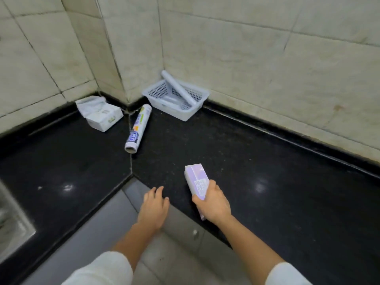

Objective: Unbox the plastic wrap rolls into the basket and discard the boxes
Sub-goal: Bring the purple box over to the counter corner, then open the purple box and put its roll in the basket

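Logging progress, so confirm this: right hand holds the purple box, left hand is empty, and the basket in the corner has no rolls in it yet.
One detail is wrong. The head view shows the basket already holding rolls: one leans across its rim, another lies inside. The right hand does hold the purple box, and the left hand is empty.

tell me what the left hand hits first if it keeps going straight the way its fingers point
Probably nothing soon: the left hand points across bare black counter, between the printed roll and basket. Depth is unclear.

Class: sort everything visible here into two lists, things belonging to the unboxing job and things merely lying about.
Job:
long lilac cardboard box held in right hand
white perforated plastic basket
plain pale roll in it
printed-label roll

Lying about:
opened white paper packet
steel sink
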The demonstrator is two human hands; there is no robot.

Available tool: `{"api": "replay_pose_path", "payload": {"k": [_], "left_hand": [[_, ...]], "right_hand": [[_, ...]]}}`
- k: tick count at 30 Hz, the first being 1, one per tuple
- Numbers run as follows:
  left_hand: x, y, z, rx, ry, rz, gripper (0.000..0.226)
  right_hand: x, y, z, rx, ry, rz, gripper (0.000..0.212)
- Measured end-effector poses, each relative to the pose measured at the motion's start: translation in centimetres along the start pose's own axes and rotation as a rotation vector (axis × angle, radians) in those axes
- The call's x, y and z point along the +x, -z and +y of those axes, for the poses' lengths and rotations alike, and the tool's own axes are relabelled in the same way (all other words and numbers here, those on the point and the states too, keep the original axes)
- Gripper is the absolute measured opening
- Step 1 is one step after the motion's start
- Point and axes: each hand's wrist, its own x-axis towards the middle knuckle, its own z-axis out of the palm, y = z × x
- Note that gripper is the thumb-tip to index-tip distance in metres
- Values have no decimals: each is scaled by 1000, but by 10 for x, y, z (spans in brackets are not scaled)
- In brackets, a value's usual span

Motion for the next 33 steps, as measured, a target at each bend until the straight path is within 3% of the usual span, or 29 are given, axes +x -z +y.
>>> {"api": "replay_pose_path", "payload": {"k": [5,8,14,18,22,27,33], "left_hand": [[63,44,-26,-184,11,50,40],[105,65,-25,-436,62,60,31],[182,119,3,-925,324,-187,33],[219,149,13,-1005,284,-302,38],[252,180,24,-1217,218,-320,37],[275,196,29,-1137,62,-333,43],[299,197,22,-925,-132,-134,64]], "right_hand": [[45,-19,-69,84,22,-45,47],[84,-14,-100,196,40,-46,45],[166,6,-159,528,55,-38,47],[214,14,-192,731,96,-23,49],[239,18,-212,752,176,-26,41],[254,24,-221,809,170,-66,22],[270,60,-228,775,184,-34,31]]}}
